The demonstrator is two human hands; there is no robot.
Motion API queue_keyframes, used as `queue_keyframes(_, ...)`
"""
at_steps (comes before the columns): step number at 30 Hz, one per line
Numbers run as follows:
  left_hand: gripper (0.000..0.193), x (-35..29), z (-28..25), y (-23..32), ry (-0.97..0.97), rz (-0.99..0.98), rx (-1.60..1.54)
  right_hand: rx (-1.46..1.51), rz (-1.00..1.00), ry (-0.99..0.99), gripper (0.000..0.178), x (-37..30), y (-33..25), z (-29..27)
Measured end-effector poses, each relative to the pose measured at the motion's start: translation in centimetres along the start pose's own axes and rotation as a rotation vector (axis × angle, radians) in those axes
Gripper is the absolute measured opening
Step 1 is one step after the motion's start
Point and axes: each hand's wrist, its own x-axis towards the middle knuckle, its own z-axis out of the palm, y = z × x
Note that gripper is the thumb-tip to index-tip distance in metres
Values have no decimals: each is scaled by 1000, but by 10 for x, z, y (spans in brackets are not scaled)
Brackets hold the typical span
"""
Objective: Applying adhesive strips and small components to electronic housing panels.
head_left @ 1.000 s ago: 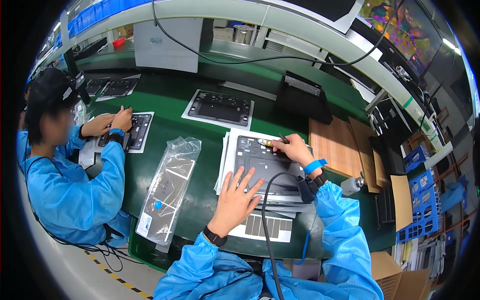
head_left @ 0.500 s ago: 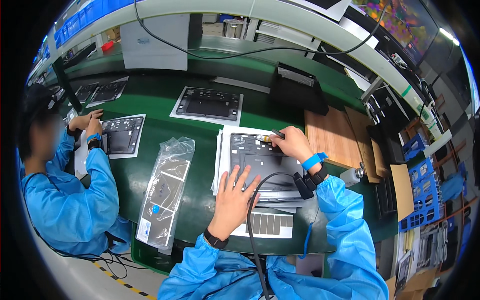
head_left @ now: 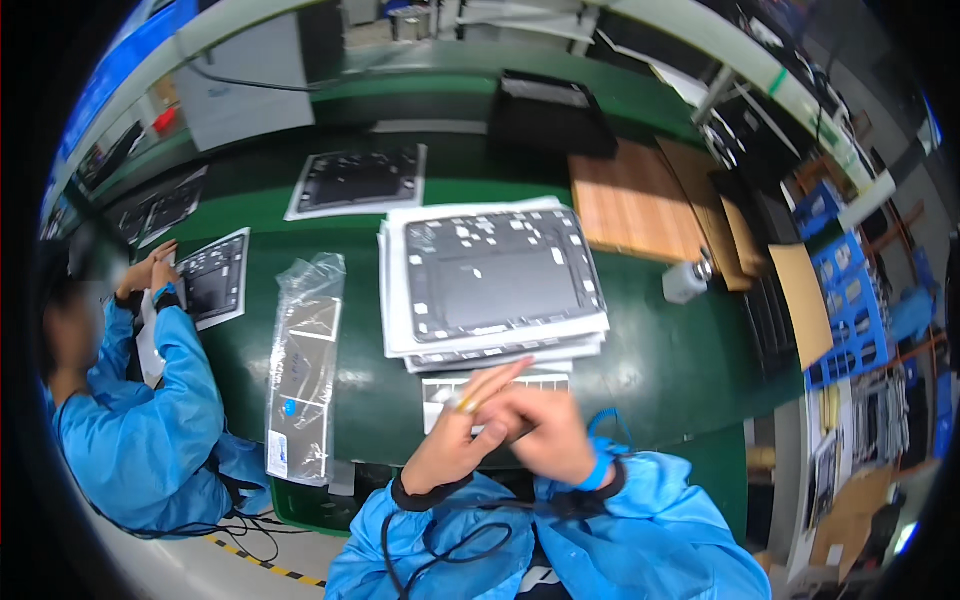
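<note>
Both my hands meet in front of the near edge of a stack, above the table. My left hand (head_left: 452,437) has its fingers closed together around a small yellow-and-white tipped tool (head_left: 465,404). My right hand (head_left: 552,432), blurred by motion, is curled like a fist against it; the tool's dark end is hidden there. Beyond them lies a dark tablet back housing (head_left: 505,280) with several small white pieces, topping a stack of housings and white sheets (head_left: 397,345). A white card with grey strips (head_left: 432,392) shows partly under my hands.
A plastic bag with grey sheets (head_left: 305,385) lies left; another housing (head_left: 355,180) behind. A co-worker's hands (head_left: 150,275) are at a housing (head_left: 215,280) far left. Rightward are a wooden board (head_left: 635,200), a bottle (head_left: 687,281), a black tray (head_left: 552,115) and blue crates (head_left: 850,310).
My hands have left the tablet housing and come together nearer my body. The tool has moved off the housing with them. The whole view has shifted.
</note>
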Motion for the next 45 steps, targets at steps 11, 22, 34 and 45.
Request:
queue_keyframes(11,37,-21,12,-10,0,-211,400,170,497,436,30,-82,73,-51)
queue_keyframes(22,55,-29,49,-55,-330,-16,1099,411,484,472,18,-87,125,-27)
queue_keyframes(34,55,-26,47,-60,-331,-6,1064,433,569,592,14,-83,115,-17)
queue_keyframes(45,55,-26,49,-61,-338,-1,1071,352,567,637,14,-87,119,-6)
